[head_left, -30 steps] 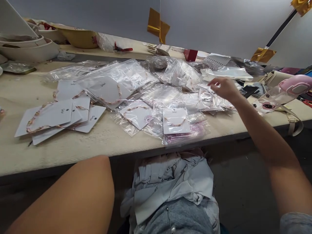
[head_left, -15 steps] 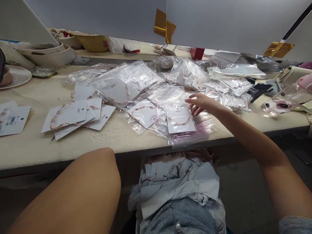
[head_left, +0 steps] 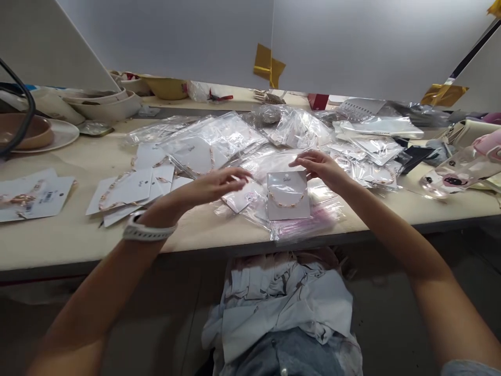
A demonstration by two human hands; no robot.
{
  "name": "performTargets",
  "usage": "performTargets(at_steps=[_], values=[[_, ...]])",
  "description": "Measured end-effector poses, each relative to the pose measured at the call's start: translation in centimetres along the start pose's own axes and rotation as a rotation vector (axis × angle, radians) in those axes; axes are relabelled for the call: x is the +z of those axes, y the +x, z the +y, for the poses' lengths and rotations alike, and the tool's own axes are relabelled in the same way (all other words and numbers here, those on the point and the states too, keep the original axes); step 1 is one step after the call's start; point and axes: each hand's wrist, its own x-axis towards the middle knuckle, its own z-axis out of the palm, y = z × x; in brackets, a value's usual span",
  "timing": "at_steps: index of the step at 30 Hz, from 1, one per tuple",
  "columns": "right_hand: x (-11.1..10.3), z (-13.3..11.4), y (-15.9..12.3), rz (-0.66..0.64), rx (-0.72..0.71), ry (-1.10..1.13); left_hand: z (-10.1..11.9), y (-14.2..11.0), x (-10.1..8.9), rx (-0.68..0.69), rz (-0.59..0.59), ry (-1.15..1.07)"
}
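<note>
A white card with a beaded necklace (head_left: 287,196) stands tilted up toward me near the table's front edge, in what looks like a clear plastic bag. My right hand (head_left: 321,168) is at its top right corner, fingers bent and closed on it; the thumb is partly hidden. My left hand (head_left: 221,185), with a white band on the wrist, hovers to the left of the card. Its fingers are stretched out and hold nothing. Beneath it lies another bagged necklace card (head_left: 240,199), partly covered by the hand. A stack of pink-edged clear bags (head_left: 307,225) lies under the upright card.
Unbagged necklace cards (head_left: 125,190) lie in a pile on the left, with more cards (head_left: 37,201) farther left. Bagged cards (head_left: 219,136) are heaped behind my hands. A clear bottle (head_left: 450,175) lies at the right. Bowls (head_left: 166,87) stand at the back left.
My left hand has come in over the table from the lower left, stretched toward the card. My right hand has raised the card's top edge. The view has tilted upward and turned slightly left.
</note>
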Motion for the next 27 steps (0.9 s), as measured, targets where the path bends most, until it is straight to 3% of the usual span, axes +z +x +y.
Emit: performTargets(at_steps=[3, 6, 12, 18, 23, 27], values=[[-0.4, -0.4, -0.8, -0.019, -0.099, 0.009, -0.7, 3.3, 0.6, -0.058, -0.098, -0.017], [-1.0, -1.0, -1.4, -0.026, -0.134, -0.018, 0.7, 4.7, 1.9, -0.001, -0.171, -0.145], [-2.4, -1.9, -1.8, -0.006, -0.134, -0.114, 3.6, 6.7, 3.1, 0.020, 0.000, -0.426], [-3.3, -2.7, -1.7, 0.023, -0.156, -0.202, 4.9, 7.5, 3.0, 0.093, 0.099, -0.349], [-4.0, -3.4, -0.8, -0.057, -0.315, -0.128, 6.0, 8.9, 2.6, 0.192, 0.223, -0.332], [-4.5, -5.0, 0.4, 0.069, -0.386, -0.250, 7.8, 10.1, 2.1, 0.295, 0.267, -0.304]])
